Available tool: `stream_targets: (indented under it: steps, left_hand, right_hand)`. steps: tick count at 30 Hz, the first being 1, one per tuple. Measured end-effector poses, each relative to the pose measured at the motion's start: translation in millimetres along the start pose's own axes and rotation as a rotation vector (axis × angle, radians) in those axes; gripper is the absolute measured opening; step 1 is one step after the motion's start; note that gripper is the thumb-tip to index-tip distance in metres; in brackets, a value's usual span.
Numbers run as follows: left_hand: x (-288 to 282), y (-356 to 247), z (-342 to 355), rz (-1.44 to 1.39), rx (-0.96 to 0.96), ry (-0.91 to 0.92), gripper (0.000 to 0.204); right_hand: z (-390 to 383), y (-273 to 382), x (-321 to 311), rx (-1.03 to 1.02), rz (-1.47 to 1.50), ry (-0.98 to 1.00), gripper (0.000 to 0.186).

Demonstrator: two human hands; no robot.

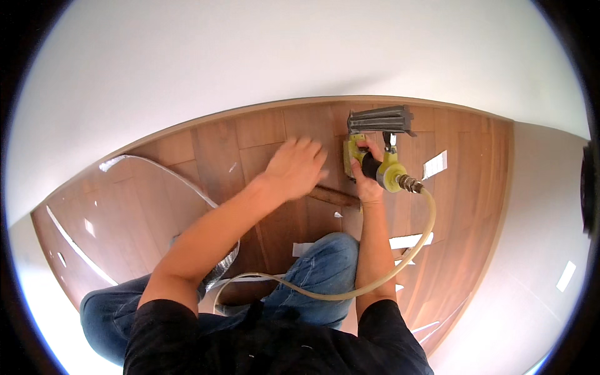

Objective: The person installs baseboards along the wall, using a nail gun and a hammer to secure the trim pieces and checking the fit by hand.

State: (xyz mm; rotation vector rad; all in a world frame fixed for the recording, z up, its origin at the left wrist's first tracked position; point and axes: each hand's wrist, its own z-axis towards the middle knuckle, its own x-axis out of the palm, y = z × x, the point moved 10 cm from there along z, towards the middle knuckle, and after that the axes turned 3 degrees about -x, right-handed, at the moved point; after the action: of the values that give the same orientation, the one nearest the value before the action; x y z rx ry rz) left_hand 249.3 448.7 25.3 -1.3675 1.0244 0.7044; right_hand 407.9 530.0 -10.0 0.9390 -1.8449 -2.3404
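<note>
R hand (369, 175) wrapped tight round the nail gun (391, 170), nr the baseboard (400, 99)!
L hand (294, 167) a bit further off baseboard, blurred, can't tell if it's pinching anyth.; air hose (431, 219) curls away from baseboard, over the jeans (334, 262).

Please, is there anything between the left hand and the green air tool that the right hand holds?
Nothing visible stands between the left hand and the air tool; only wooden floor shows in the gap. A brown strip lies lower in the picture.
</note>
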Motion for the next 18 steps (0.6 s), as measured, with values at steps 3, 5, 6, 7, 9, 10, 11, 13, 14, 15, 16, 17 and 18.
stream_targets:
  steps: [3,5,6,7,9,10,11,13,14,15,16,17,18]
  left_hand:
    - [-29.5,22.2,51.3,0.166,-0.087,-0.222,0.042]
    - [-27.5,17.7,63.9,0.343,-0.112,-0.353,0.046]
    - [-20.1,20.3,68.7,0.273,-0.175,-0.333,0.049]
    - [-13.1,26.4,71.4,0.203,-0.240,-0.312,0.053]
    - [-5.9,29.4,74.0,0.195,-0.248,-0.310,0.054]
    - [-3.6,31.0,74.4,0.187,-0.257,-0.310,0.055]
    - [-0.8,32.4,75.3,0.183,-0.257,-0.302,0.055]
    - [-5.1,30.4,73.4,0.198,-0.238,-0.363,0.054]
    - [-3.6,30.9,72.8,0.193,-0.243,-0.355,0.054]
    - [-4.9,31.4,72.9,0.177,-0.232,-0.370,0.053]
    - [-6.3,31.6,73.2,0.162,-0.222,-0.384,0.053]
    - [-5.8,32.2,74.7,0.162,-0.222,-0.379,0.053]
    - [-6.6,31.8,75.2,0.193,-0.233,-0.388,0.052]
  right_hand:
    - [0.8,-3.5,4.3,0.003,0.005,-0.005,0.055]
    - [0.3,-8.9,6.3,0.008,-0.036,-0.002,0.056]
    - [-0.9,-10.4,8.2,-0.012,-0.027,-0.006,0.058]
    - [-1.3,-11.9,9.4,-0.032,-0.018,-0.009,0.059]
    - [-1.3,-16.1,10.7,-0.034,-0.031,0.001,0.061]
    - [-1.6,-16.6,12.1,-0.037,-0.045,0.010,0.063]
    - [-1.1,-18.4,12.5,-0.029,-0.046,0.012,0.063]
    - [2.2,-22.1,13.2,0.044,0.012,0.013,0.057]
    - [1.4,-27.6,15.1,0.052,0.011,0.018,0.057]
    - [3.5,-27.1,14.2,0.003,0.047,-0.015,0.058]
    - [4.3,-26.2,12.8,-0.046,0.082,-0.050,0.058]
    - [4.3,-30.1,13.6,-0.041,0.084,-0.050,0.058]
    - [5.6,-27.9,13.4,-0.041,0.072,-0.051,0.057]
